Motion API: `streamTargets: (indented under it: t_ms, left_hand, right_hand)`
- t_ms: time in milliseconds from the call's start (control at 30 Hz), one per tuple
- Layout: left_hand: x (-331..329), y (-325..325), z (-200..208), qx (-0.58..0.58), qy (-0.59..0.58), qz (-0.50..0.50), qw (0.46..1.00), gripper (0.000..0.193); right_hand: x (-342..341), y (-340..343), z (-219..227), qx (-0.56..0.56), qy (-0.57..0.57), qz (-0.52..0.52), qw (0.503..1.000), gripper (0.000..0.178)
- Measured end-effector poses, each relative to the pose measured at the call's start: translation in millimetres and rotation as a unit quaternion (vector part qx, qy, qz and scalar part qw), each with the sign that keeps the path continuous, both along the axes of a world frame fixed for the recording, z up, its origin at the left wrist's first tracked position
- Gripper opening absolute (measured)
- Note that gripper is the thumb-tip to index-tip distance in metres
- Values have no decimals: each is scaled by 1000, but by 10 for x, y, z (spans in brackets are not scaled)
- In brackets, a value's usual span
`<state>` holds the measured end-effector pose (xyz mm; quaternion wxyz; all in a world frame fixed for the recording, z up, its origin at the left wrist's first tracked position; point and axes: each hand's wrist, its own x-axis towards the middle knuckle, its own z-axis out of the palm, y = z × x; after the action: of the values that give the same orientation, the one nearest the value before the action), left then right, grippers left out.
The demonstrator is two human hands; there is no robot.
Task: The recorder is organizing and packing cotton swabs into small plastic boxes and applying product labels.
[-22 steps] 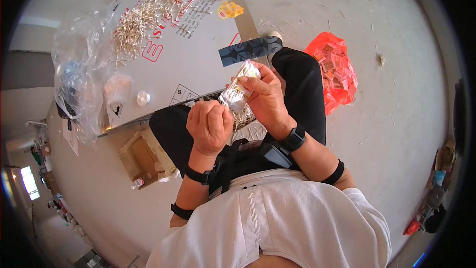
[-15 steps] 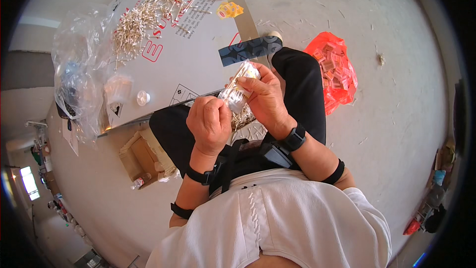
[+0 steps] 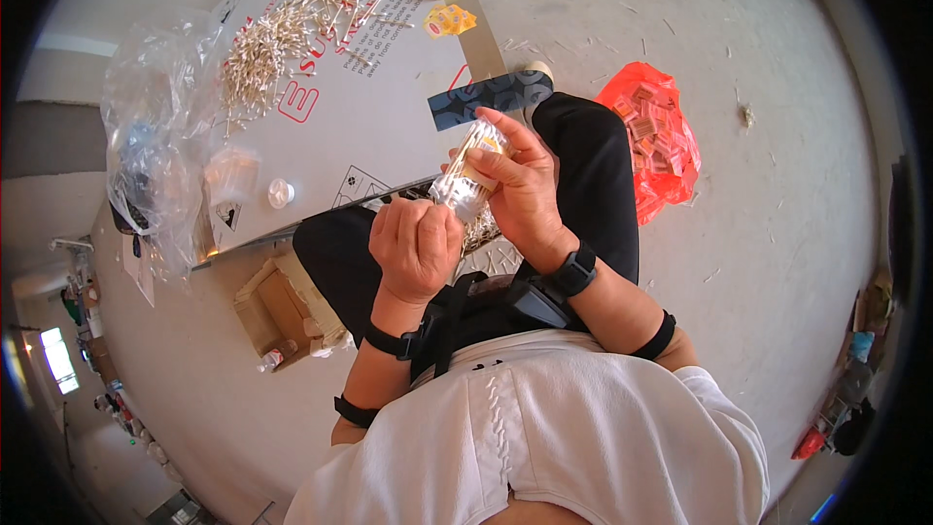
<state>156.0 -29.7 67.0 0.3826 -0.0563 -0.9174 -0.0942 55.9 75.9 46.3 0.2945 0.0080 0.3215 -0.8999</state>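
Observation:
Over my lap I hold a clear plastic pack of cotton swabs (image 3: 465, 185) with a small yellow label, tilted so its upper end leans to the right. My right hand (image 3: 525, 185) is closed round its upper part, thumb across the front and index finger along the top. At the lower end, the curled fingers of my left hand (image 3: 418, 245) press against the plastic. Whether they pinch it is hard to see, as the fingertips are hidden. Beneath the pack, more loose swabs (image 3: 480, 231) show between my hands.
A sheet-covered table (image 3: 340, 151) bears a swab pile (image 3: 267, 53), a white cap (image 3: 281, 192), yellow labels (image 3: 450, 20) and a clear bag (image 3: 155, 136). On the floor are a red bag of small packs (image 3: 651, 131), an opened cardboard box (image 3: 277, 306) and scattered swabs.
My left hand has shifted slightly right and down against the pack's lower end. My right index finger has straightened upward along the pack, and its yellow label shows more.

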Motion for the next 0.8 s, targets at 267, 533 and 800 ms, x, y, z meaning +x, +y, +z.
streamTargets:
  t_ms: [267,533,800]
  left_hand:
    - [56,-21,-55,82,20,-6,996,22]
    - [-2,124,-41,332,-10,27,943,14]
    - [-30,26,-74,426,-65,14,902,18]
  right_hand:
    - [-34,3,57,-38,-71,-9,997,36]
    - [-16,5,25,-57,-105,29,992,33]
    - [-48,11,-4,-40,-94,23,995,31]
